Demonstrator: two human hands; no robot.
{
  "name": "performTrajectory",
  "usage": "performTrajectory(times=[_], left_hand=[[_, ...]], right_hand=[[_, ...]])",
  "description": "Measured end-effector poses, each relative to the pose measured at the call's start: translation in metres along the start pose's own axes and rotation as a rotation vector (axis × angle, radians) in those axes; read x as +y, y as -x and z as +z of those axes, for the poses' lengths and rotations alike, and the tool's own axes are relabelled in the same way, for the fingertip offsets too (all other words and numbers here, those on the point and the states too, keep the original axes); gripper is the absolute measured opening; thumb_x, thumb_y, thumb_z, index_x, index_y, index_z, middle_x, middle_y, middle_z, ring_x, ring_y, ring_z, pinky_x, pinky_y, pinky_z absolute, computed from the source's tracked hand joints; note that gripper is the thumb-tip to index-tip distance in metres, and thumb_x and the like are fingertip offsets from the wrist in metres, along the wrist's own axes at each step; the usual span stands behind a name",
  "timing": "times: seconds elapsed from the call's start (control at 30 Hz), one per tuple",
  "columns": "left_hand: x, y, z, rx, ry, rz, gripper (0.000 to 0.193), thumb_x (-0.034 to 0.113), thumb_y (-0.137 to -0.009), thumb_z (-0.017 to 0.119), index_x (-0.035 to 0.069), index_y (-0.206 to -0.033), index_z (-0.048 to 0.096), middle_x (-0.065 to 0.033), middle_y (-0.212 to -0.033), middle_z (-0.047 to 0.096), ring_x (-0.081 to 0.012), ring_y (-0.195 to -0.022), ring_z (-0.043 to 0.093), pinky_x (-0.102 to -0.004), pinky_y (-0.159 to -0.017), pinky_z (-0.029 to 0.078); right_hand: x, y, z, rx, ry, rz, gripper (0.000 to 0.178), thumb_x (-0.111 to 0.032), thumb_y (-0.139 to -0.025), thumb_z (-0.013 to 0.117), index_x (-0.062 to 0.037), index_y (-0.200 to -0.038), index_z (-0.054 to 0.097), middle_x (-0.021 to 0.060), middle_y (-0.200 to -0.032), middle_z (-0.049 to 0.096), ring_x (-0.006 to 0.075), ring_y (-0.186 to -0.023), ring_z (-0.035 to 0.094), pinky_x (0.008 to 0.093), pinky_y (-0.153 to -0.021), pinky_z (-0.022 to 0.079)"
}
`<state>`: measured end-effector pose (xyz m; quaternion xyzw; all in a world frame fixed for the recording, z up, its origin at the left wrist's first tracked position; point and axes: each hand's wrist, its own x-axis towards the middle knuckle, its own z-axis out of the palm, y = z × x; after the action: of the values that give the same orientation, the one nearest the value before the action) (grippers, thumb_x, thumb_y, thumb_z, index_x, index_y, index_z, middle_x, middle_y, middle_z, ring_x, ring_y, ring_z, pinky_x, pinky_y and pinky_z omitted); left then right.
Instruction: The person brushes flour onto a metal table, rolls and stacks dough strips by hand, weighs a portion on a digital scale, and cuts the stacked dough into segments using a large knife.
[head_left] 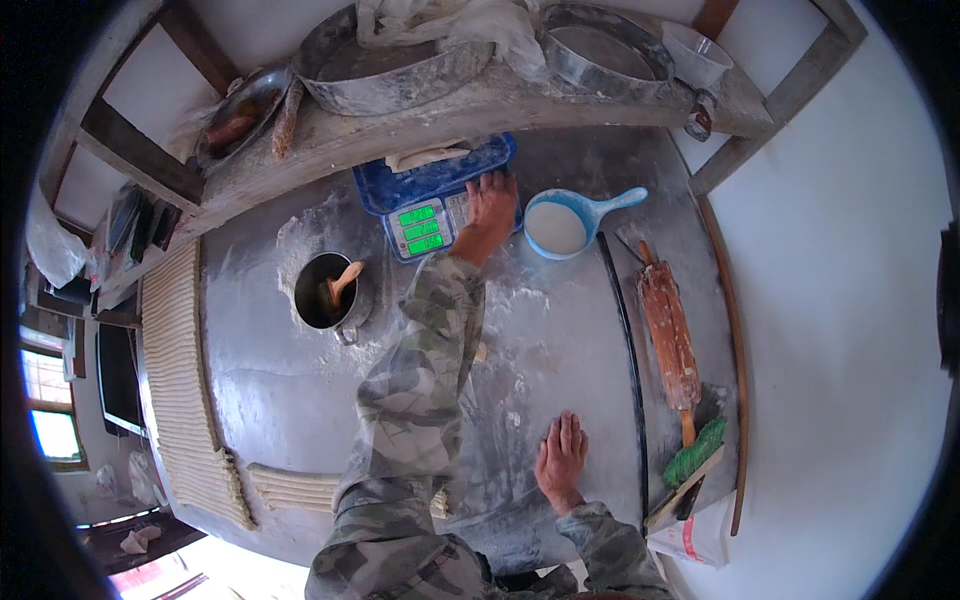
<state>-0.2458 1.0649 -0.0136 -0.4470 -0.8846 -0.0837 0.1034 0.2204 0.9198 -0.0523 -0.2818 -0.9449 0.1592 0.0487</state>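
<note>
My left hand (490,215) reaches forward, its fingers extended over the keypad and tray edge of a blue digital scale (372,190) with lit green displays. Pale dough (428,157) lies on the scale's tray, partly under the shelf edge. Just right of that hand is a light blue dipper (600,208) with white contents. Nearer to me, my right hand (562,462) rests palm down on the floury grey table (300,420), fingers stretched out and holding nothing. Left of my left forearm stands a metal mug (345,325) with a wooden-handled brush (345,280) in it.
Long dough strips (180,370) line the table's left side, with shorter dough strips (295,488) at the near edge. On the right lie a black rod (625,370), a large rolling pin (670,335) and a green brush (695,452). A shelf (420,130) with round pans (390,92) overhangs the back.
</note>
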Motion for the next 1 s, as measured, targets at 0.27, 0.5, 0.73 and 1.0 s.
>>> performTrajectory(times=[0.27,0.5,0.73,1.0], left_hand=[[0.025,0.067,-0.006,0.083,-0.133,0.108,0.054,0.015,-0.088,0.058,0.002,-0.14,0.051,-0.0139,-0.124,0.057,-0.0331,-0.119,0.051,-0.06,-0.102,0.041],[0.079,0.122,-0.017,0.151,-0.256,0.12,0.053,0.019,-0.091,0.055,0.003,-0.141,0.052,-0.0125,-0.126,0.058,-0.0312,-0.121,0.051,-0.0597,-0.098,0.041],[0.152,0.182,-0.032,0.051,-0.133,-0.017,0.054,0.017,-0.091,0.055,0.005,-0.143,0.05,-0.0184,-0.139,0.051,-0.0356,-0.135,0.043,-0.0625,-0.103,0.037],[0.113,0.315,-0.058,0.056,0.177,-0.223,0.062,0.02,-0.084,0.07,0.004,-0.14,0.051,-0.0194,-0.148,0.042,-0.0385,-0.133,0.045,-0.0522,-0.102,0.044]], right_hand=[[0.002,0.002,0.003,0.053,-0.012,-0.038,0.053,-0.021,-0.095,0.056,0.003,-0.141,0.047,0.023,-0.157,0.034,0.042,-0.145,0.032,0.058,-0.112,0.03],[0.003,0.001,0.002,0.069,-0.002,-0.066,0.053,-0.021,-0.095,0.056,0.0041,-0.141,0.046,0.0235,-0.157,0.034,0.0422,-0.145,0.032,0.0581,-0.113,0.029],[0.003,0.006,0.002,0.107,-0.038,-0.088,0.052,-0.02,-0.097,0.054,0.0043,-0.141,0.046,0.023,-0.156,0.036,0.0422,-0.145,0.032,0.0577,-0.113,0.03],[0.008,0.008,0.008,0.096,-0.078,-0.067,0.05,-0.021,-0.099,0.049,0.0019,-0.143,0.046,0.0213,-0.158,0.035,0.0407,-0.147,0.03,0.0564,-0.115,0.026]])
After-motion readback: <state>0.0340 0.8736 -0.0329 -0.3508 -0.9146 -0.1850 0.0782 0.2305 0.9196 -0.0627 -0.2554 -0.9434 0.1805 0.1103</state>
